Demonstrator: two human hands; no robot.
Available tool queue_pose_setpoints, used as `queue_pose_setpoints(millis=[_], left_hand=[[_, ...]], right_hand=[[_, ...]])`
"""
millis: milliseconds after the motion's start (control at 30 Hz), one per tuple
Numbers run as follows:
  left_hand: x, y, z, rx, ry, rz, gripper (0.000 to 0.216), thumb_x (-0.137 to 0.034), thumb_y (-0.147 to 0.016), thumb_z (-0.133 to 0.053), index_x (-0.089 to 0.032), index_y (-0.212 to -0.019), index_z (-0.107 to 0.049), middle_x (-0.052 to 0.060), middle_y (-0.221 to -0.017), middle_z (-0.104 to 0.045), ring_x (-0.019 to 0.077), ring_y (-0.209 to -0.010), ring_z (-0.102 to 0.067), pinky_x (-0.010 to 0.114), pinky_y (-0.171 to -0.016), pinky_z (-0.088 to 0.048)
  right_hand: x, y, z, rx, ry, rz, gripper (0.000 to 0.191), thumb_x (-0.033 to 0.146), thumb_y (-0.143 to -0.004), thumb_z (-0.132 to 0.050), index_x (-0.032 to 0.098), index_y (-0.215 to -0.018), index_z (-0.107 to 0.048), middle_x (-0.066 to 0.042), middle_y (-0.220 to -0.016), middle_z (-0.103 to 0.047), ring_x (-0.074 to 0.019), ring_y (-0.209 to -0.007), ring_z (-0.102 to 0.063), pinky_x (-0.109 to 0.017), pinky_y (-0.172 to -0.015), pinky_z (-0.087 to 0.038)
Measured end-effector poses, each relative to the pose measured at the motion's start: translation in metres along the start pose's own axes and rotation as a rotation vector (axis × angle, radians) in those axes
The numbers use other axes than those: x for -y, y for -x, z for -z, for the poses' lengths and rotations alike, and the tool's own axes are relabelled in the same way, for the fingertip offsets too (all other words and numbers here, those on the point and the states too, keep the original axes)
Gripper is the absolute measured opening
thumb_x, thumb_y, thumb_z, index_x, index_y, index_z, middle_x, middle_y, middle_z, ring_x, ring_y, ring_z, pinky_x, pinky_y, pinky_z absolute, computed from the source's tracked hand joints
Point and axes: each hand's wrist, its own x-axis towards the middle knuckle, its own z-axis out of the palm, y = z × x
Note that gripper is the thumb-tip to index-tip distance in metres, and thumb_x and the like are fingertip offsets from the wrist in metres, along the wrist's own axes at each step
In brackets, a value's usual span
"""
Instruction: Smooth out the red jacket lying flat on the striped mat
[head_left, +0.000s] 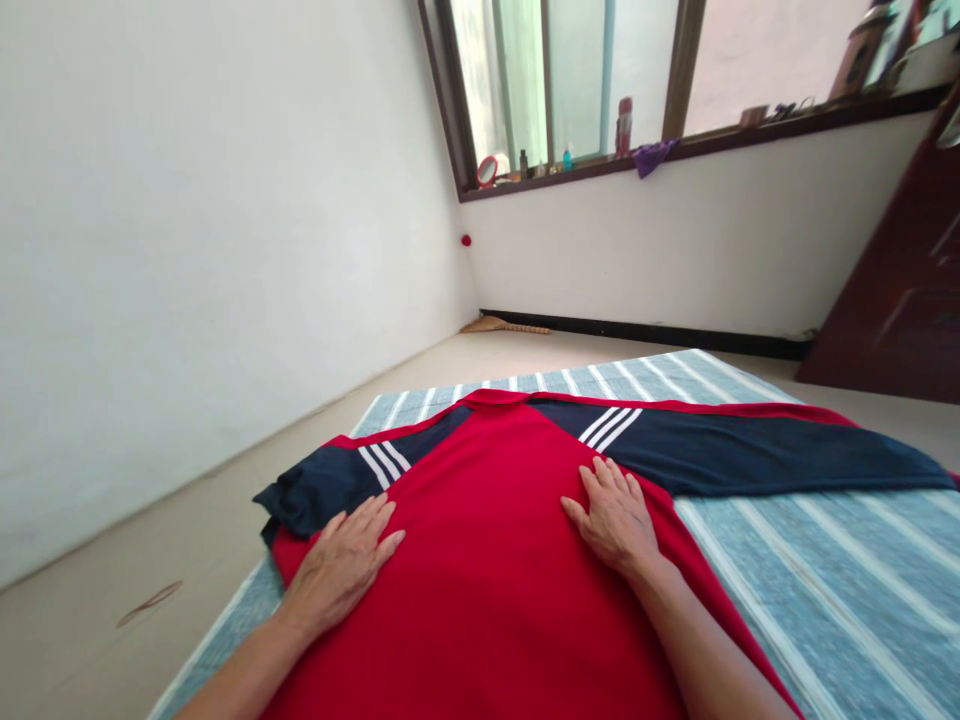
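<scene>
A red top with navy sleeves and white shoulder stripes lies spread flat on a blue-and-white striped sheet. My left hand rests palm down on the red cloth near the left navy sleeve, fingers stretched out. My right hand lies flat on the cloth just below the right shoulder stripes, fingers together and extended. The right navy sleeve stretches out to the right across the sheet. Neither hand holds anything.
The sheet lies on a beige floor beside a white wall. A windowsill at the back carries small bottles, a round red mirror and a purple cloth. A dark wooden door stands at the right. A broom lies by the far wall.
</scene>
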Motion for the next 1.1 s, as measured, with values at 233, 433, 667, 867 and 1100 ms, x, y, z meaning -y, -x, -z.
queue_pose_setpoints(millis=[233, 433, 667, 867, 1100], left_hand=[[-0.042, -0.014, 0.029, 0.061, -0.052, 0.079, 0.043, -0.034, -0.091, -0.04, -0.011, -0.124, -0.055, 0.017, -0.141, -0.044, 0.0268, -0.133, -0.035, 0.047, -0.107, -0.028], [-0.13, -0.049, 0.039, 0.009, 0.154, -0.092, 0.04, -0.03, -0.091, -0.045, -0.013, -0.126, -0.052, 0.015, -0.144, -0.04, 0.0248, -0.136, -0.029, 0.043, -0.109, -0.027], [-0.242, -0.112, 0.041, 0.0, 0.356, -0.214, 0.035, -0.024, -0.092, -0.042, -0.015, -0.124, -0.052, 0.011, -0.142, -0.044, 0.0205, -0.134, -0.034, 0.034, -0.108, -0.029], [-0.283, -0.123, 0.024, 0.034, 0.408, -0.197, 0.046, -0.033, -0.095, -0.034, -0.013, -0.135, -0.042, 0.013, -0.148, -0.034, 0.0253, -0.138, -0.024, 0.045, -0.111, -0.024], [-0.283, -0.118, 0.015, 0.06, 0.391, -0.209, 0.05, -0.025, -0.094, -0.026, -0.015, -0.143, -0.03, 0.011, -0.153, -0.022, 0.0242, -0.141, -0.012, 0.048, -0.113, -0.015]], right_hand=[[0.002, 0.0, 0.001, -0.068, 0.023, -0.037, 0.064, 0.053, -0.09, -0.039, 0.011, -0.137, -0.044, -0.016, -0.146, -0.035, -0.0315, -0.137, -0.022, -0.048, -0.11, -0.01], [0.001, 0.0, -0.001, -0.087, 0.021, -0.046, 0.064, 0.054, -0.089, -0.04, 0.01, -0.135, -0.046, -0.018, -0.145, -0.036, -0.0333, -0.136, -0.024, -0.049, -0.109, -0.013], [-0.013, -0.009, -0.003, -0.229, -0.209, -0.055, 0.039, 0.026, -0.087, -0.039, 0.013, -0.117, -0.06, -0.013, -0.128, -0.055, -0.0251, -0.121, -0.046, -0.04, -0.104, -0.029], [-0.023, -0.016, 0.007, -0.468, -0.668, -0.229, 0.04, 0.024, -0.081, -0.034, 0.015, -0.106, -0.065, -0.01, -0.109, -0.065, -0.0212, -0.101, -0.059, -0.032, -0.092, -0.042], [-0.02, -0.013, 0.009, -0.508, -0.614, -0.15, 0.038, 0.025, -0.082, -0.035, 0.015, -0.102, -0.066, -0.01, -0.104, -0.067, -0.0206, -0.096, -0.06, -0.03, -0.089, -0.043]])
